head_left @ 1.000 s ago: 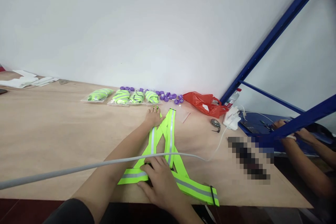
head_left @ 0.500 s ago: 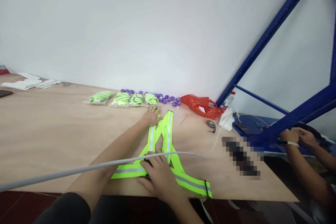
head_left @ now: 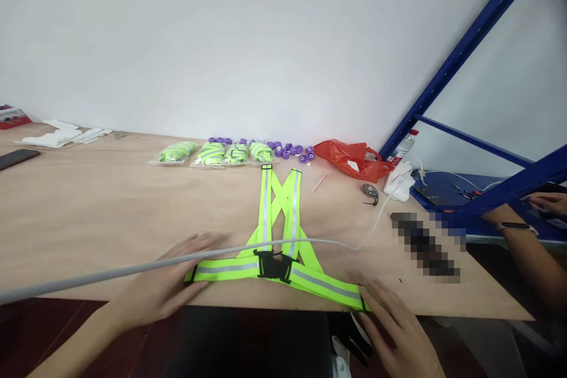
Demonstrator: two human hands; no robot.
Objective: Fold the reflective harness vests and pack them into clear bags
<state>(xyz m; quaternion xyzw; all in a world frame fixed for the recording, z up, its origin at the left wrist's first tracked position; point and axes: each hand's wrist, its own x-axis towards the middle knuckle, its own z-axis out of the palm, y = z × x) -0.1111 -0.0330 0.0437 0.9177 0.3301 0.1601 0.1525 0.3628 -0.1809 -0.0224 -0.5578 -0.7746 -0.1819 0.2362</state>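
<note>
A neon-yellow reflective vest [head_left: 230,270] of straps with grey stripes lies spread on the table. Its two shoulder straps point to the wall, and the waist strap runs across the near side. A black buckle [head_left: 275,266] sits at the middle of that strap. My left hand [head_left: 166,283] rests at the strap's left end, fingers stretched out on the far side and thumb on the near side. At the right end lies my right hand [head_left: 396,325], fingers extended and touching the strap's tip by a black slider. Neither hand is closed around the vest.
Several bagged vests [head_left: 211,154] and purple rolls [head_left: 286,149] line the wall. A red plastic bag [head_left: 349,159], a tape measure [head_left: 369,191] and a bottle [head_left: 404,146] are at right. A grey cable [head_left: 146,266] crosses the view. Beyond a blue frame, another person's arm [head_left: 522,248] shows.
My left hand has come back from the shoulder straps to the waist strap's left end. My right hand has left the buckle for the right end, uncovering the buckle.
</note>
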